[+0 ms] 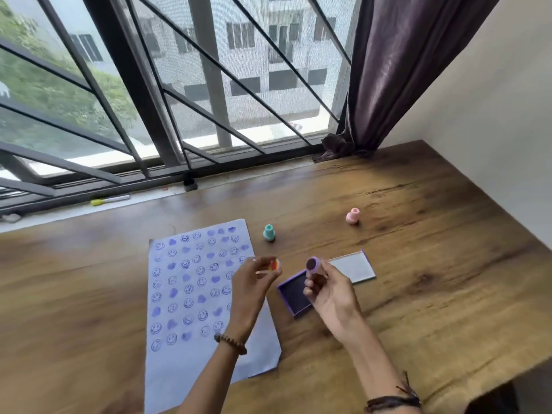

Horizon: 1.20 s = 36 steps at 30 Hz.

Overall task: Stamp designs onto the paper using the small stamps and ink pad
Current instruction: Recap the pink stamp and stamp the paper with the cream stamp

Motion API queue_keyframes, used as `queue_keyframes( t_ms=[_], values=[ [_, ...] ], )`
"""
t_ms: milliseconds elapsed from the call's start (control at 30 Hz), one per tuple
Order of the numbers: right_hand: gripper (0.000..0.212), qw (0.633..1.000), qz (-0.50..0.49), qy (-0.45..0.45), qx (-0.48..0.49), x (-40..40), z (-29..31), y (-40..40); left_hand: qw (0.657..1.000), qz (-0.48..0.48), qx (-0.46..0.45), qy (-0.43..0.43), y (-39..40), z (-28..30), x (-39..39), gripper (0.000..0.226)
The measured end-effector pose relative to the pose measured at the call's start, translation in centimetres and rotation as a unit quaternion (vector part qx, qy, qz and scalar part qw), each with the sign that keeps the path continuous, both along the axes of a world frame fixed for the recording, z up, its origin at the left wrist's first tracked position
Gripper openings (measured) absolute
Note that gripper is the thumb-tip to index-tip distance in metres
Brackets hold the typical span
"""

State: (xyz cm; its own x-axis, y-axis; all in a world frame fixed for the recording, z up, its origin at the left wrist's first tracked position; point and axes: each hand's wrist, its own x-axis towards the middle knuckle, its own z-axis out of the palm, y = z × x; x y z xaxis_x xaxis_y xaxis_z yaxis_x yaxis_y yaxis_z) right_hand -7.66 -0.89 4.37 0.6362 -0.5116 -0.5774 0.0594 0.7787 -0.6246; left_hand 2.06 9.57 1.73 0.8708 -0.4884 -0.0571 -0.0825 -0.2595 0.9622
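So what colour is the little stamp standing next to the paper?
Teal stamp, standing upright just right of the paper; seen in the head view.

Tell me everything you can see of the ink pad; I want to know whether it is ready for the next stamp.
The ink pad is a small square purple tray with a dark inked surface, lying flat and open on the wooden table, just right of the stamped paper. Its grey lid lies beside it, on the far right side. The right hand, holding a purple stamp face up, hovers over it and hides its right part.
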Motion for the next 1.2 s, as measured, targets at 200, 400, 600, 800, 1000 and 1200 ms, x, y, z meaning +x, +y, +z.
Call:
queue_keyframes(
  t_ms=[200, 400, 600, 800, 1000, 1200],
  values=[
    [0.019, 0.998, 0.024, -0.010, 0.052, -1.5, -0.3, 0.2, 0.980, -0.083, 0.102, -0.150, 0.9, -1.6, 0.1, 0.021],
    [0.023, 0.999, 0.028, 0.008, -0.031, -2.4, -1.1, 0.3, 0.980, -0.099, 0.094, -0.146, 1.3, -2.0, 0.0, 0.025],
    [0.016, 0.977, 0.080, 0.069, -0.186, -2.7, -1.3, 0.2, 0.977, -0.154, 0.102, -0.102, 1.6, -2.2, -0.1, 0.048],
    [0.009, 0.737, 0.208, 0.241, -0.596, -2.7, -1.5, 1.5, 0.959, -0.205, 0.155, -0.122, 2.0, -2.7, -0.7, 0.062],
    [0.012, 0.566, 0.267, 0.259, -0.736, -2.8, -2.4, 2.9, 0.958, -0.206, 0.149, -0.137, 2.1, -3.2, -0.7, 0.061],
    [0.011, 0.536, 0.320, 0.263, -0.736, -1.2, -1.9, 2.1, 0.957, -0.208, 0.148, -0.134, 2.0, -3.5, -0.5, 0.061]
  ],
)
